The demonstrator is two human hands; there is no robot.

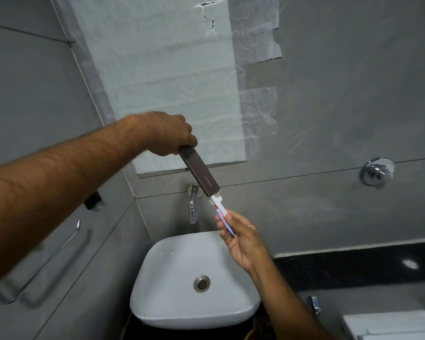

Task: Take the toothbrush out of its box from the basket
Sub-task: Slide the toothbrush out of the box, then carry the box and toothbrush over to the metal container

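Observation:
A long dark brown toothbrush box point(199, 171) slants down to the right above the sink. My left hand point(168, 134) grips its upper end. The lower end is open, with white flaps showing. A toothbrush point(223, 215) with a white, red and blue handle sticks partly out of that open end. My right hand point(241, 238) pinches the handle just below the box. The brush's head is hidden inside the box. No basket is in view.
A white basin point(167, 271) with a metal drain point(202, 283) sits below the hands, a wall tap point(193, 204) behind the box. A paper-covered mirror point(162, 77) hangs above. A towel bar point(47, 263) is left, a chrome valve point(377, 173) and black counter point(358, 266) right.

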